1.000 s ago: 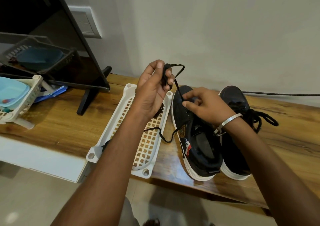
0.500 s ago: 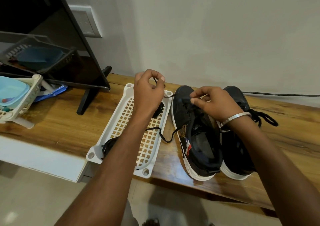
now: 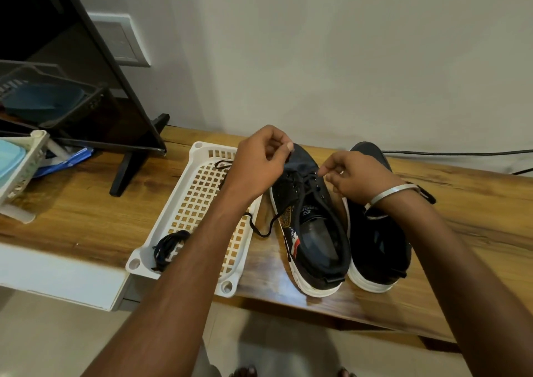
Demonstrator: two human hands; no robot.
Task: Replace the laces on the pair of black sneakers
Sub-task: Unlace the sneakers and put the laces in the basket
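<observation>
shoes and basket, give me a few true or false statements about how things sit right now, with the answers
1. Both sneakers stand on the wooden bench. True.
2. The white basket lies to the right of the sneakers. False: it lies to their left.
3. A bundled dark lace lies in the basket's near end. True.
4. The right hand rests flat on the bench. False: its fingers are curled over the left sneaker, near the eyelets.
5. The left hand is over the left sneaker's toe end, fingers curled. True.
6. The right sneaker lies in the basket. False: it stands beside the left sneaker.
</observation>
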